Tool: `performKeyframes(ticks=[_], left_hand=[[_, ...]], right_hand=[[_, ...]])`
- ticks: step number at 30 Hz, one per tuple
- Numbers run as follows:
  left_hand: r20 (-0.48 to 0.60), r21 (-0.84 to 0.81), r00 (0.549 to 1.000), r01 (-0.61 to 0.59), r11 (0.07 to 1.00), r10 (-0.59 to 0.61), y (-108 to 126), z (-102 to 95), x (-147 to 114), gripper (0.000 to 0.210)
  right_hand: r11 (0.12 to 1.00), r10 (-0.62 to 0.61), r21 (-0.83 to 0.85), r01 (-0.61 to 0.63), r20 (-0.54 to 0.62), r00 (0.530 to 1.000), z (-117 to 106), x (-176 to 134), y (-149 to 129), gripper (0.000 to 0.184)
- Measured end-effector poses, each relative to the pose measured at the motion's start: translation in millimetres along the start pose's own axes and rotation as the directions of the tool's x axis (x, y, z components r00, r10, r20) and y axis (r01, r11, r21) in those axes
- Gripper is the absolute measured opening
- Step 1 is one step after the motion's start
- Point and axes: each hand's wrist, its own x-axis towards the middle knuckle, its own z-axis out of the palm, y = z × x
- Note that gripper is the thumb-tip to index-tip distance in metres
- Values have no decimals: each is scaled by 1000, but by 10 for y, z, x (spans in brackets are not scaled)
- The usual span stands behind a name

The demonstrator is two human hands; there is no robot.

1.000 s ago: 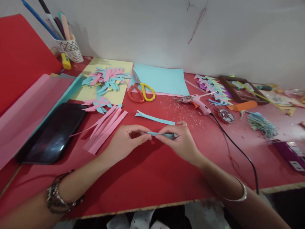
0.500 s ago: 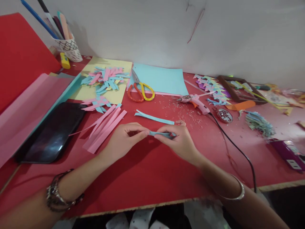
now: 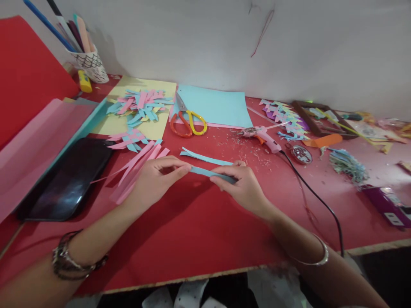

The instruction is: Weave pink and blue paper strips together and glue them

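Wall (image 3: 192, 47): pale grey, plain, standing directly behind the table (image 3: 199, 244); a thin reddish thread (image 3: 263, 34) hangs against it, right of centre; a soft shadow falls on its left part; table: red top, smooth, with a pale sheen of light toward the right; front edge (image 3: 180, 280) tan, rough, apparently unfinished; area below the edge at lower right (image 3: 382, 269) dark, details unreadable; overall light dim and diffuse.
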Motion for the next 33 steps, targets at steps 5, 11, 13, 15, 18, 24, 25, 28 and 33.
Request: performKeyframes(ticks=[5, 11, 13, 15, 18, 24, 25, 28, 33], left_hand=[[-57, 28, 996, 64, 998, -62, -27, -53, 46, 18], [-133, -33, 988, 74, 997, -78, -117, -71, 80, 16], [-170, -66, 980, 92, 994, -102, -133, -76, 96, 16], [-197, -113, 972, 109, 988, -129, -143, -84, 113, 16], [-221, -184, 959, 138, 973, -177, -157, -104, 139, 15], [-227, -272, 941, 186, 944, -250, -162, -166, 168, 12], [-235, -277, 938, 186, 943, -254, -153, -174, 169, 11], [-243, -272, 940, 171, 947, -239, -129, -185, 170, 10], [-219, -310, 940, 185, 933, -260, -137, -176, 178, 12]], right_hand=[[999, 30, -12, -31, -56, 998, -27, 22, 55, 19], [996, 88, 32, -84, -128, 988, -83, 41, 129, 17], [992, 117, 60, -109, -142, 983, -110, 47, 146, 16], [985, 152, 105, -139, -126, 980, -141, 55, 157, 17], [959, 200, 218, -180, -73, 977, -185, 73, 173, 20], [904, 250, 366, -220, -36, 968, -221, 123, 224, 31], [902, 245, 375, -213, -38, 969, -222, 128, 232, 32], [915, 201, 367, -166, -59, 978, -223, 131, 241, 34], [943, 165, 311, -117, -134, 977, -227, 121, 206, 33]])
